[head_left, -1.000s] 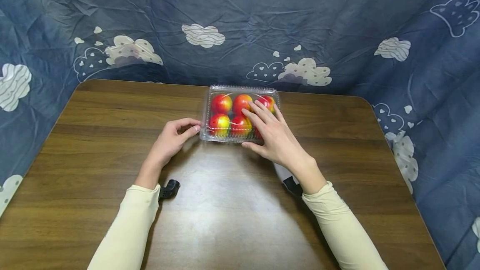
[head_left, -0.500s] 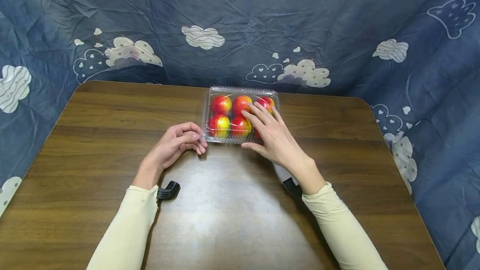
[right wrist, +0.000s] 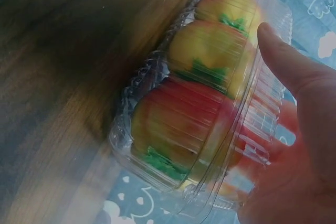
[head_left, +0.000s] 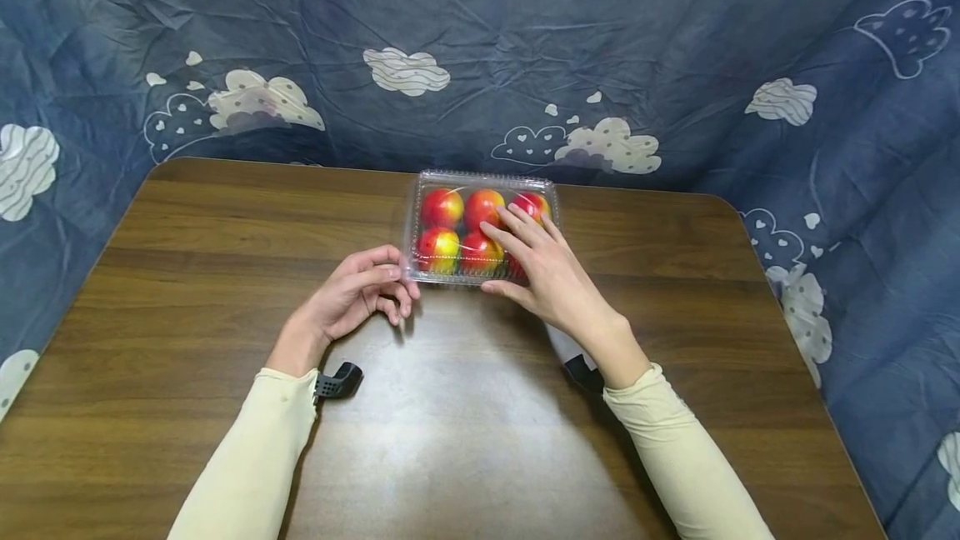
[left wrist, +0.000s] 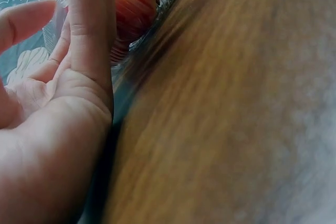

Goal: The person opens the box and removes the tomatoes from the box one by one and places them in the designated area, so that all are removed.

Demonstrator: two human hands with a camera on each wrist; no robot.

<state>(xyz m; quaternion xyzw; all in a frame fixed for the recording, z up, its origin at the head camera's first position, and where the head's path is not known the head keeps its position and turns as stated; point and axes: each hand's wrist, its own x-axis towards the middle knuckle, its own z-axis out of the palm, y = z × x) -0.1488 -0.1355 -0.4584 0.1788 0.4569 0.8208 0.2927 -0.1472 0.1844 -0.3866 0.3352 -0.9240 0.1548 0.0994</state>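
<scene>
A clear plastic clamshell box (head_left: 420, 267) lies near the table's far edge with its lid down. Inside sit several round red and yellow fruits (head_left: 442, 208), apple-like; the right wrist view shows green leafy bits on the fruits (right wrist: 178, 119). My right hand (head_left: 558, 277) rests over the box's right side, fingers spread across the lid and thumb at the front edge, covering some fruit. At the front left corner is my left hand (head_left: 356, 290), its fingers loosely bent and fingertips right at the corner. In the left wrist view, its thumb stands apart from the other fingers.
The brown wooden table (head_left: 225, 223) extends around the box on both sides and in front. A blue curtain with cloud prints (head_left: 330, 23) hangs behind the far edge. Each wrist wears a black strap, the left strap (head_left: 339, 382) showing most plainly.
My left hand has turned palm upward, its lower fingers coming out at the box's front left corner, and its thumb has drawn back from the side. The right hand and box keep their place.
</scene>
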